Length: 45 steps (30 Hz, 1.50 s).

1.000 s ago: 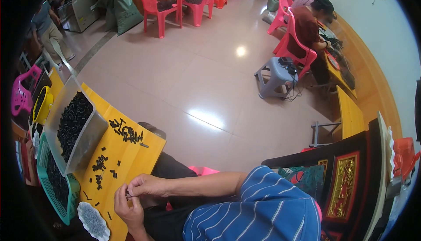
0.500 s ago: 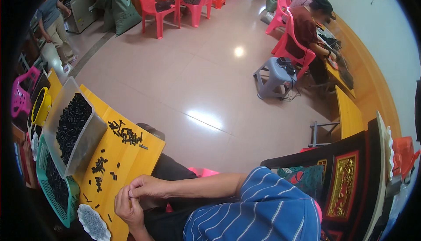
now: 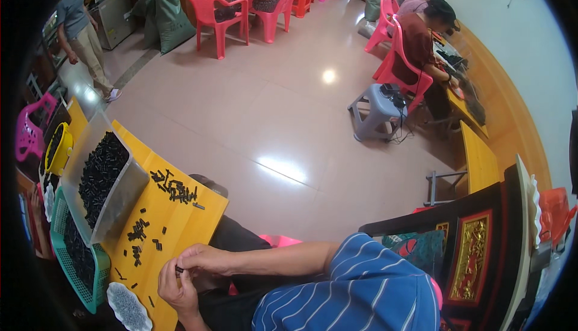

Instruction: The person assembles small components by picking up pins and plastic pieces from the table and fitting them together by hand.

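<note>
My left hand (image 3: 176, 292) and right hand (image 3: 205, 260) meet at the near edge of the yellow table (image 3: 208, 210). Between their fingertips is a small black cylindrical piece (image 3: 179, 269), pinched from both sides. Its details are too small to make out. Loose black pieces (image 3: 138, 230) lie in small groups beyond my hands, with a larger scatter (image 3: 174, 187) near the far corner. Left of my hands stands a white scalloped dish (image 3: 122, 298) of tiny grey bits. A translucent bin (image 3: 128, 180) is heaped with short black cylinders (image 3: 102, 171).
A green basket (image 3: 103, 275) of dark pieces and a yellow container (image 3: 67, 145) flank the bin. A grey stool (image 3: 380, 103) carrying cables stands across the floor. One person (image 3: 77, 21) is on foot at far left; another (image 3: 415, 45) sits working at right.
The black piece now shows between my fingertips, where it was hardly visible before. My hands have barely shifted. At far left, the person on foot has moved slightly.
</note>
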Tool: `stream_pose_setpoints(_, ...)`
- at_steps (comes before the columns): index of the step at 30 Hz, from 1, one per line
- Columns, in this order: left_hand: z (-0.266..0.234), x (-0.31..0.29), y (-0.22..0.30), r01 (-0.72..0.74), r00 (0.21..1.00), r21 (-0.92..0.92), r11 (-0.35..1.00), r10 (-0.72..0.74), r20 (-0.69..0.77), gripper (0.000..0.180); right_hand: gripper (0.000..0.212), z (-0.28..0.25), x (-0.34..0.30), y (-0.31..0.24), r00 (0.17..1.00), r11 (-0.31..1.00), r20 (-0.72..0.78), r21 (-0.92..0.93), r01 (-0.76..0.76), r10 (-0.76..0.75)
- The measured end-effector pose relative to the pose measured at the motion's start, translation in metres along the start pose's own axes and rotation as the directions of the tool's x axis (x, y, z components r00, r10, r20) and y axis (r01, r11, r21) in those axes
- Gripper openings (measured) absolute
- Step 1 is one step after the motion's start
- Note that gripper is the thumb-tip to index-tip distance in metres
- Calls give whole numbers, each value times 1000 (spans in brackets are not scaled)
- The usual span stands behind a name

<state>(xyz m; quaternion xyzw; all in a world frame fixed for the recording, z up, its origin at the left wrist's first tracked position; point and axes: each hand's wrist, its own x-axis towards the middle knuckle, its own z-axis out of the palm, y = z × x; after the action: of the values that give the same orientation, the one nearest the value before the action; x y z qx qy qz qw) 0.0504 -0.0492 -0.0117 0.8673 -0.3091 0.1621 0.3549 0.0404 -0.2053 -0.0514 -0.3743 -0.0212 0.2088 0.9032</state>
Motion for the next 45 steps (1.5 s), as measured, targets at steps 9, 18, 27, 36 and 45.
stream_pose_setpoints(9, -1, -1, 3, 22, 1000, -18, 1000, -22, 4, 23, 18, 0, -1, -1, 1000, 1000, 9, -12, -11, 12)
stream_pose_setpoints(18, 0, -1, 2, 29, 1000, -6, 1000, -29, 12, 23, 15, 0, -2, -2, 1000, 999, 11, 37, -23, 22)
stream_pose_setpoints(27, 2, 1, 3, -13, 1000, 14, 1000, 13, -8, 24, 16, -4, 2, 3, 999, 999, 18, 12, -34, 34)
stream_pose_setpoints(36, 5, 0, 4, 6, 1000, -4, 1000, -7, -11, 25, 13, -3, 0, -1, 999, 999, -3, 13, -42, 42)
stream_pose_setpoints(45, 7, -2, 1, 9, 1000, -4, 1000, -9, -14, 26, 13, -2, 0, -1, 999, 999, -10, 23, -48, 48)
